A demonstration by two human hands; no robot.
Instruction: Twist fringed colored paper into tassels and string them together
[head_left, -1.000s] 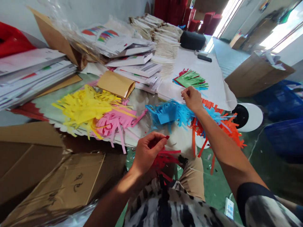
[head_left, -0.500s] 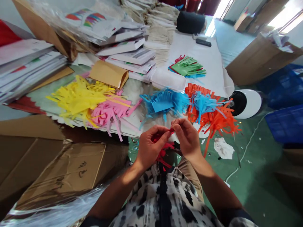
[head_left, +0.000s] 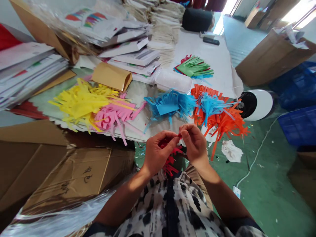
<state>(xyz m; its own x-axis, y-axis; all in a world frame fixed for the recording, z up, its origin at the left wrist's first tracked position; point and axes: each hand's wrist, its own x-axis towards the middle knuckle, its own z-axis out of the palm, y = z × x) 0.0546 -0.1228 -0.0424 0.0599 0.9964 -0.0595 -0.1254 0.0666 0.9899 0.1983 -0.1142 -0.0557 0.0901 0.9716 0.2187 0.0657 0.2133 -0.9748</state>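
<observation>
My left hand [head_left: 156,153] is closed round a bunch of red fringed paper [head_left: 170,161] held over my lap. My right hand [head_left: 195,143] pinches the top of the same red paper, fingertips touching those of the left. Just beyond the hands, on the table edge, lie a blue fringed paper pile [head_left: 168,105] and an orange pile [head_left: 222,118] with blue strips on it. Yellow fringed paper [head_left: 81,100] and pink fringed paper [head_left: 113,115] lie to the left. A small green and red stack [head_left: 194,67] sits further back on a white sheet.
Flattened cardboard boxes [head_left: 61,168] lie at the left. Stacks of printed paper packs [head_left: 128,49], a brown envelope [head_left: 111,76] and a white plastic box [head_left: 172,80] crowd the table. A white fan [head_left: 254,103], crumpled paper [head_left: 230,151] and blue crates [head_left: 298,123] stand on the green floor at the right.
My right hand came back from the blue pile on the table to the red paper and now pinches it together with the left. The view tilted down slightly.
</observation>
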